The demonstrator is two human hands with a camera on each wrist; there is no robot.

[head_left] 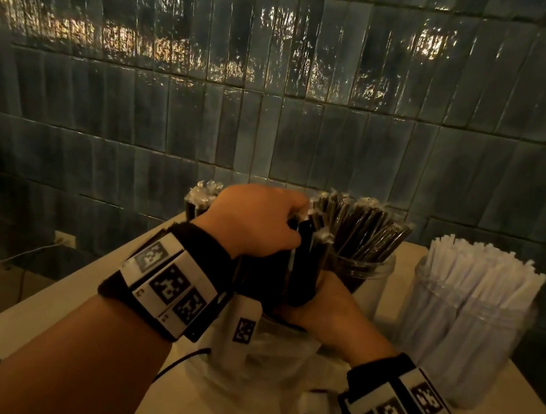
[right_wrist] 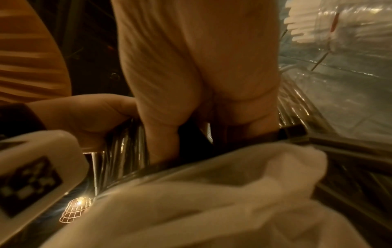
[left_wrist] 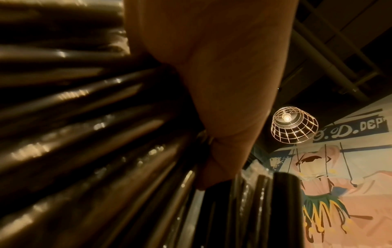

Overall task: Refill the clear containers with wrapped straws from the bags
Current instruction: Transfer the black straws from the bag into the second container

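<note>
A bundle of black straws [head_left: 301, 266] is standing upright over the bag [head_left: 259, 357] at the near middle of the counter [head_left: 71, 310]. The left hand [head_left: 254, 221] is curling round its top; the right hand [head_left: 329, 311] is gripping its base. A loosening grip could be letting slick wrapped straws slide and scatter, or the bundle could be knocking the jar [head_left: 358, 273] just behind.

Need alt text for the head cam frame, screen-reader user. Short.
Both hands grip a bundle of black wrapped straws above a clear plastic bag on a pale table: left hand near the top, right hand lower. Behind stand a jar of black straws and a jar of white straws.
</note>
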